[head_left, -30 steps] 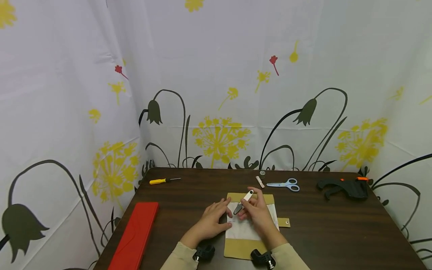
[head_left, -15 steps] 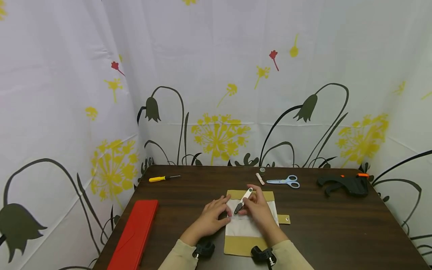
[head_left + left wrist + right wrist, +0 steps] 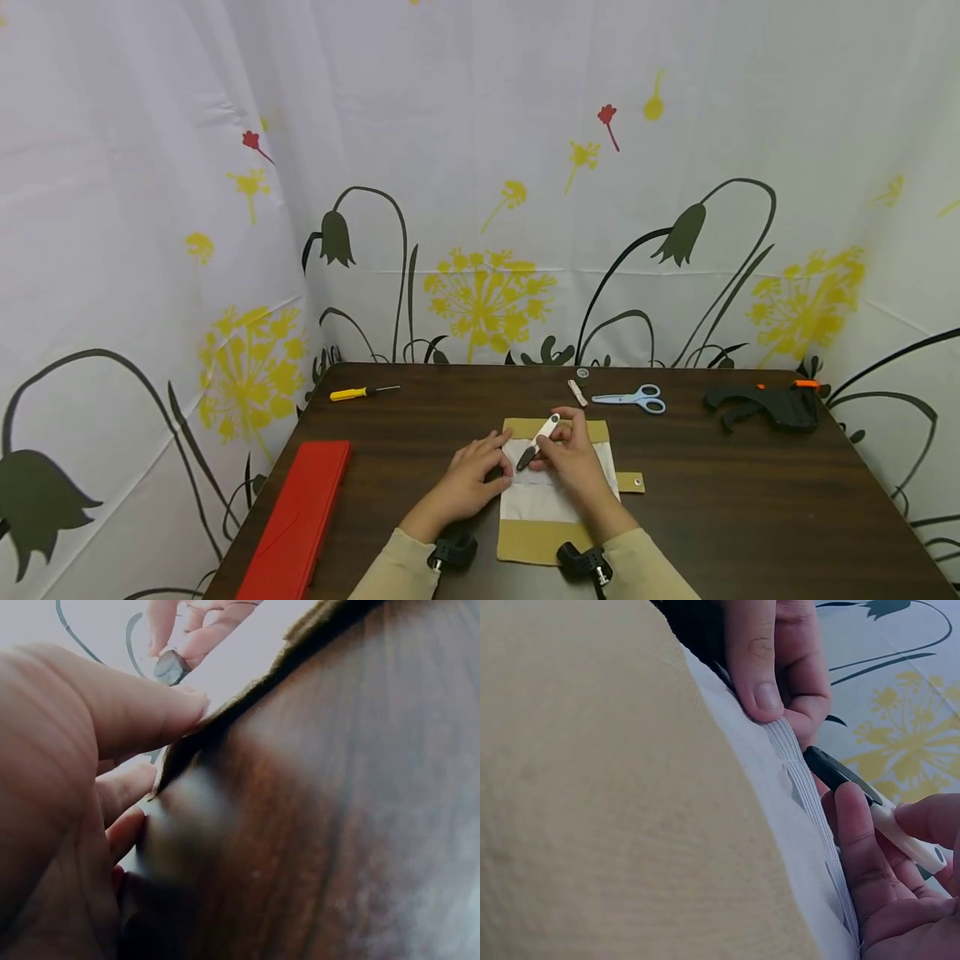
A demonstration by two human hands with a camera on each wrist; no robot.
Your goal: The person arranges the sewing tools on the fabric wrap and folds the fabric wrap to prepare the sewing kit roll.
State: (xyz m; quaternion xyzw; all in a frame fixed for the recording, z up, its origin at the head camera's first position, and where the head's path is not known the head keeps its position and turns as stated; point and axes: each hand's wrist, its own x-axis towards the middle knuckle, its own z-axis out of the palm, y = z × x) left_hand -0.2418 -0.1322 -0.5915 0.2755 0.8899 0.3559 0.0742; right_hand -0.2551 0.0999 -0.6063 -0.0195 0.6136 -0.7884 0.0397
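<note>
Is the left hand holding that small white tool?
No, the right hand holds the tool; the left hand pinches the fabric.

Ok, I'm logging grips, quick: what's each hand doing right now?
Left hand: closed, pinching the edge of the tan pouch.
Right hand: closed, holding the white dark-tipped tool.

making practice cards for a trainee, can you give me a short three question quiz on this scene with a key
1. Which hand holds the white, dark-tipped tool?
2. True or false: in the head view, the yellow screwdriver lies farther left than the blue scissors.
3. What does the left hand pinch?
a) the red case
b) the edge of the tan-and-white cloth piece
c) the yellow screwdriver

Key
1. The right hand.
2. True.
3. b
</note>
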